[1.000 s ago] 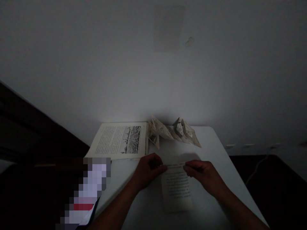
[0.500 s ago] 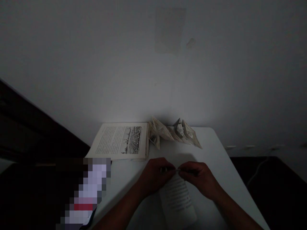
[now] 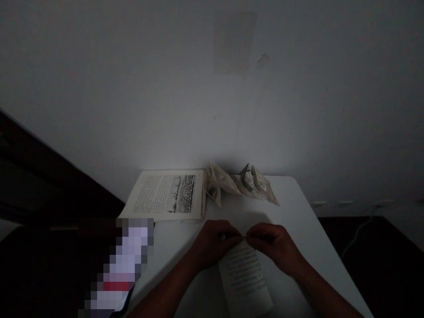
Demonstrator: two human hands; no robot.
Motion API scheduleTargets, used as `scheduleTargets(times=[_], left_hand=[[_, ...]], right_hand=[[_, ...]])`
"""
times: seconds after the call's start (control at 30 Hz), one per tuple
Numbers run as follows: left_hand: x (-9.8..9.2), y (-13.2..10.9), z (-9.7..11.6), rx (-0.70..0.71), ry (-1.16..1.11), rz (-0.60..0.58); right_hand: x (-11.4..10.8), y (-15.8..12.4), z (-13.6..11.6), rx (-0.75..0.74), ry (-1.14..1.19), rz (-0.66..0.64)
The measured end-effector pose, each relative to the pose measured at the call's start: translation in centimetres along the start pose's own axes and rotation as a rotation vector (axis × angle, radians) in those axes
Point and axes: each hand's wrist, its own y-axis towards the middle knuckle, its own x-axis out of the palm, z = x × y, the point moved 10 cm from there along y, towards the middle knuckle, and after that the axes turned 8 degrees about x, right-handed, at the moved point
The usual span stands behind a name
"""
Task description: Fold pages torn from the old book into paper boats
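Note:
A printed sheet of paper (image 3: 247, 280) hangs toward me over the white table, its top edge pinched between both hands. My left hand (image 3: 217, 243) is closed on the upper left part of that edge, thumb against fingers. Close beside it, my right hand (image 3: 273, 245) pinches the same edge from the right. The fingertips of the two hands nearly meet. Lines of text cover the sheet's upper part, and its bottom is plain. The fingers hide the very top of the sheet.
Behind my hands, several folded paper shapes (image 3: 243, 183) stand near the wall on the white table (image 3: 298, 212). An open book (image 3: 165, 194) with a picture lies to their left. A blurred-out bright object (image 3: 126, 260) is at the table's left edge.
Both hands keep their pinch on the paper. The left fingers have shifted slightly, and the sheet's left edge has moved a little to the left.

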Motion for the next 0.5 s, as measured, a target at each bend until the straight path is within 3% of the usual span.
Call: scheduleTargets(times=[0.2, 0.37, 0.5], left_hand=[[0.1, -0.3, -1.3, -0.062, -0.072, 0.040], [-0.1, -0.2, -1.2, -0.053, -0.088, 0.063], [0.1, -0.4, -2.2, -0.131, -0.178, 0.065]], right_hand=[[0.0, -0.1, -0.8, -0.052, -0.101, 0.007], [-0.3, -0.1, -0.7, -0.041, -0.084, 0.039], [-0.1, -0.2, -1.0, -0.077, -0.121, 0.030]])
